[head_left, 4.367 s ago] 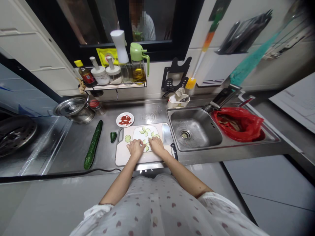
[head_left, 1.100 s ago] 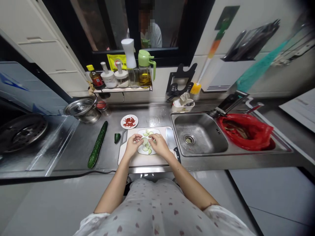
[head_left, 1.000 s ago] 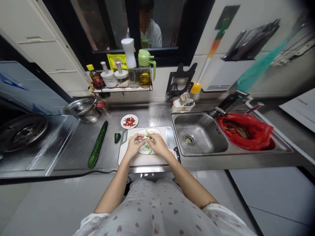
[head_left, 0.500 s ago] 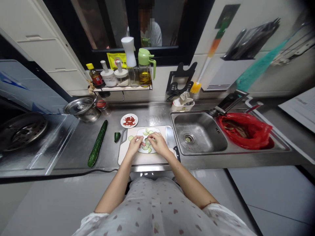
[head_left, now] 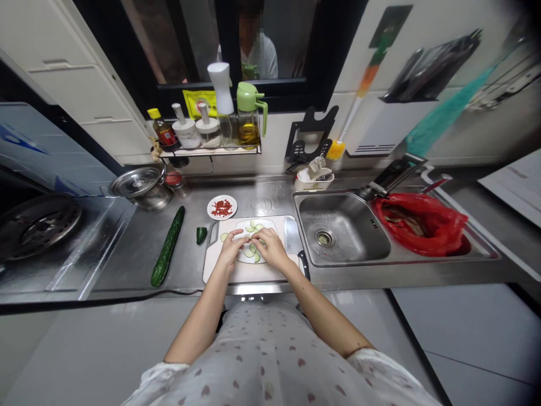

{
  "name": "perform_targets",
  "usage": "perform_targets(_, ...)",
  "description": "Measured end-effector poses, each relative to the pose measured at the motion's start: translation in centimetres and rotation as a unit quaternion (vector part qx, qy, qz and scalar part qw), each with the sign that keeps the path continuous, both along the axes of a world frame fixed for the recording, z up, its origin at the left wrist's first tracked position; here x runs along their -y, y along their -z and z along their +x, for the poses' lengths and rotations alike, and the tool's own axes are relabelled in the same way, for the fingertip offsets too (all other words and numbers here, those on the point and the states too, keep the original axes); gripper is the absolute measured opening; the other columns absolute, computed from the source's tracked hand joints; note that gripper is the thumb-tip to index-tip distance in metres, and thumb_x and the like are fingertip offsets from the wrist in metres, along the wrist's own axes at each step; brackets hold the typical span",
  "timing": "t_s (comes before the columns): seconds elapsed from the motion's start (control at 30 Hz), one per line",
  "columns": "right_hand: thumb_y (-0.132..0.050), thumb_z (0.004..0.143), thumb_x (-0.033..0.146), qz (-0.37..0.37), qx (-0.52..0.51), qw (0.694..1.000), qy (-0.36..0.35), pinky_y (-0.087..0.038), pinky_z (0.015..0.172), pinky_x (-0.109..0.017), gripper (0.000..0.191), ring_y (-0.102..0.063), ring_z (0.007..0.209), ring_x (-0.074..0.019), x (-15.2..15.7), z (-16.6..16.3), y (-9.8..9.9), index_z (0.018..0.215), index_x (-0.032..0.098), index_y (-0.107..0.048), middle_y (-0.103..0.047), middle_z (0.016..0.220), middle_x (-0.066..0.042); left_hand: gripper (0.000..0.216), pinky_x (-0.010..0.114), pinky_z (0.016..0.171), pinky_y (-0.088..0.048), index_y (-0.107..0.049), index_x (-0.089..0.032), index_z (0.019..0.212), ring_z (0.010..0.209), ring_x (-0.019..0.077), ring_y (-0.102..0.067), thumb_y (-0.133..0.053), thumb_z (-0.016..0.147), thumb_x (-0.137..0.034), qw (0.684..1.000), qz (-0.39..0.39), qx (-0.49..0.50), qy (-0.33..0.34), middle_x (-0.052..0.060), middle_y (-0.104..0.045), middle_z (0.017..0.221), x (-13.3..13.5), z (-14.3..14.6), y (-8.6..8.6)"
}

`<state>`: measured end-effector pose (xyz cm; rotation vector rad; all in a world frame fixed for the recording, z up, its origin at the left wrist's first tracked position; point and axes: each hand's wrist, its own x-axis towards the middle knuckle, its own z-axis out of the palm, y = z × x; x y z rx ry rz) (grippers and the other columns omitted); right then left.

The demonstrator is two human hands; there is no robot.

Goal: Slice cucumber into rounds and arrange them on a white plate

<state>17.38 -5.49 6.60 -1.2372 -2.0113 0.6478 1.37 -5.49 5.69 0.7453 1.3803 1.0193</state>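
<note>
My left hand [head_left: 229,250] and my right hand [head_left: 273,249] meet at their fingertips above a white plate [head_left: 243,260]. Both are closed in a pinch; whatever lies between the fingers is too small to make out. Thin cucumber slices [head_left: 252,254] are laid on the plate in a curved pattern, partly hidden by my fingers. Under the plate is a light cutting board [head_left: 249,276], with another cucumber slice [head_left: 224,237] near its left side. A knife [head_left: 291,234] with a black handle rests along the board's right edge.
Left of the board lie a cucumber stub [head_left: 201,235] and a long whole cucumber [head_left: 168,248]. Behind it stands a small plate of chopped red pieces [head_left: 222,207]. The sink [head_left: 346,225] and a red plastic bag [head_left: 439,234] are right; a lidded pot [head_left: 143,189] is back left.
My left hand's fingers have shifted right, and its fingertips now meet those of my right hand above the plate. The things on the counter have stayed put.
</note>
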Motion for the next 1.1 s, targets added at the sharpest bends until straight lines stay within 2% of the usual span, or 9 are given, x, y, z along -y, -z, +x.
perform_targets(0.27, -0.051, 0.091, 0.023, -0.015, -0.001, 1.000, 0.013, -0.039, 0.081, -0.032, 0.014, -0.051, 0.089, -0.0202, -0.1, -0.4, 0.2, 0.088, 0.021, -0.065, -0.064, 0.090, -0.005, 0.056, 0.023, 0.063, -0.039, -0.054, -0.018, 0.108, 0.066, 0.0121, -0.058, -0.074, 0.058, -0.034, 0.996, 0.084, -0.017, -0.015, -0.001, -0.062, 0.070, -0.2, 0.2, -0.1)
perform_targets(0.4, -0.051, 0.090, 0.024, -0.023, -0.003, 1.000, 0.013, -0.039, 0.082, -0.032, 0.014, -0.052, 0.089, -0.0197, -0.3, -0.8, 0.3, 0.085, 0.021, -0.064, -0.063, 0.086, -0.005, 0.054, 0.025, 0.070, -0.042, -0.054, -0.019, 0.107, 0.069, 0.0127, -0.059, -0.073, 0.060, -0.036, 0.992, 0.125, -0.022, -0.004, -0.003, -0.060, 0.069, -0.4, 0.0, 0.3)
perform_targets(0.77, -0.054, 0.085, 0.018, -0.104, -0.035, 0.994, 0.004, -0.040, 0.071, -0.024, 0.012, -0.056, 0.075, -0.0137, -1.7, -1.9, 1.7, 0.079, 0.019, -0.065, -0.067, 0.080, -0.001, 0.052, 0.023, 0.064, -0.041, -0.057, -0.018, 0.107, 0.063, 0.0098, -0.054, -0.073, 0.060, -0.032, 0.989, 0.140, -0.039, 0.034, -0.004, -0.058, 0.069, -1.6, -1.9, 1.9)
perform_targets(0.97, -0.057, 0.083, 0.018, -0.130, 0.013, 0.991, -0.007, -0.037, 0.063, -0.022, 0.012, -0.056, 0.067, -0.0124, -2.8, -2.7, 2.6, 0.079, 0.018, -0.068, -0.067, 0.074, 0.000, 0.047, 0.022, 0.062, -0.040, -0.057, -0.017, 0.104, 0.060, 0.0096, -0.053, -0.071, 0.061, -0.027, 0.990, 0.127, -0.059, 0.030, -0.004, -0.058, 0.065, -2.6, -2.8, 3.2)
perform_targets(1.1, -0.057, 0.083, 0.018, -0.152, 0.054, 0.987, -0.011, -0.037, 0.063, -0.022, 0.012, -0.058, 0.070, -0.0134, -3.6, -3.3, 3.7, 0.081, 0.018, -0.069, -0.068, 0.076, -0.001, 0.041, 0.023, 0.063, -0.041, -0.059, -0.017, 0.102, 0.059, 0.0105, -0.054, -0.070, 0.062, -0.023, 0.987, 0.117, -0.108, 0.014, -0.004, -0.058, 0.063, -3.0, -2.9, 4.6)
